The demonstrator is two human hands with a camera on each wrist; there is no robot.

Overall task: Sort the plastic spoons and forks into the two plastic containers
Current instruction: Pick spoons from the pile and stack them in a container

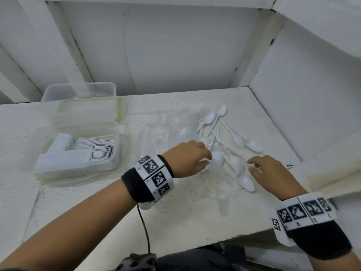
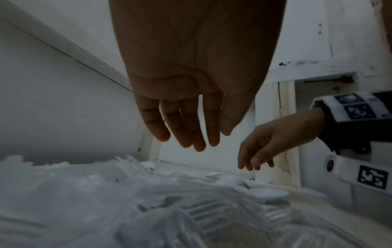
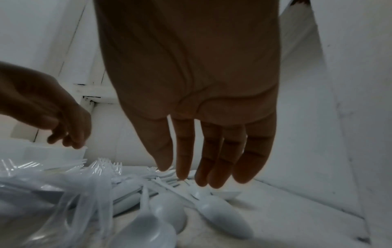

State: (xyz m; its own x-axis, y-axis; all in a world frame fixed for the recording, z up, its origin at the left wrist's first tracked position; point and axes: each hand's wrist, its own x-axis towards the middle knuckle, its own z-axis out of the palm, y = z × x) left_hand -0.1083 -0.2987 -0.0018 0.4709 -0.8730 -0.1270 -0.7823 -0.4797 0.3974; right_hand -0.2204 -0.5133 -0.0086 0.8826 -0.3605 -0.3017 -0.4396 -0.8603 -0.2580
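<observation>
- The left hand [image 1: 188,157] hovers over the pile of opaque white spoons [image 1: 230,145], fingers straight and relaxed, gripping nothing.
- The right hand [image 1: 267,171] reaches in from the right, fingers likewise extended and loose above a smooth oval spoon bowl [image 3: 222,216].
- Clear, glossy forks [image 1: 162,126] lie scattered left of the spoons on the rough white table [image 1: 175,218].
- 2 translucent rectangular containers sit at the table's left: the near container [image 1: 78,157] holds neatly stacked cutlery; the far container [image 1: 78,94] stands behind it.
</observation>
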